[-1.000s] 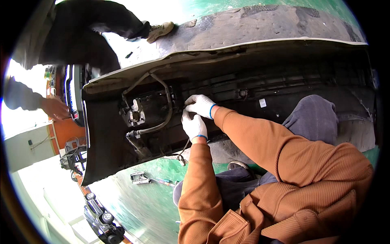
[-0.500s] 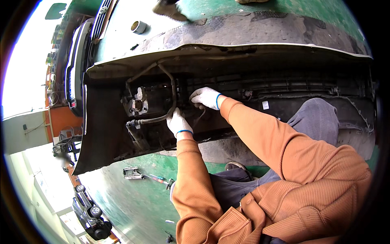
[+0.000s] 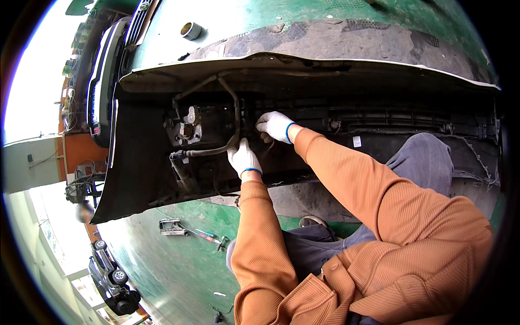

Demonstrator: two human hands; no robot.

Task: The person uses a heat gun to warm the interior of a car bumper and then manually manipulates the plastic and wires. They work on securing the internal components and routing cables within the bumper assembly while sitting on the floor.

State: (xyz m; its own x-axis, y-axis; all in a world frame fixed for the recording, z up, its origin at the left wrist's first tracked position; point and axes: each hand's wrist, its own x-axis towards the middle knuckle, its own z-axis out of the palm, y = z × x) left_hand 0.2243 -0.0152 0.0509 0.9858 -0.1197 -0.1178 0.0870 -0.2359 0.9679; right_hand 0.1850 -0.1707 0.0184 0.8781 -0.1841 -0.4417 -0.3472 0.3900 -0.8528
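A long dark car bumper (image 3: 142, 157) lies inner side up in front of me. A bent wiring tube (image 3: 208, 151) loops round a lamp unit (image 3: 189, 131) in its left part. My left hand (image 3: 244, 160), in a white knit glove with a blue cuff, is closed on the tube's lower bend. Just right of it my right hand (image 3: 275, 125), gloved alike, is bent over the bumper's middle with its fingers pinched together. What they pinch is hidden in the dark recess; a thin wire shows below those fingers.
A grey mat (image 3: 303, 201) lies under the bumper on the green floor. Beyond it stands an open tin (image 3: 190, 31). Nearer lie a metal bracket (image 3: 172, 227) and a screwdriver (image 3: 207, 236). Another bumper (image 3: 103, 81) stands at the left, with a dark vehicle (image 3: 112, 279) farther down.
The view has shifted slightly. The shoe at the top has gone from sight. Both gloved hands stay at nearly the same places on the bumper, the left fingers still at the tube.
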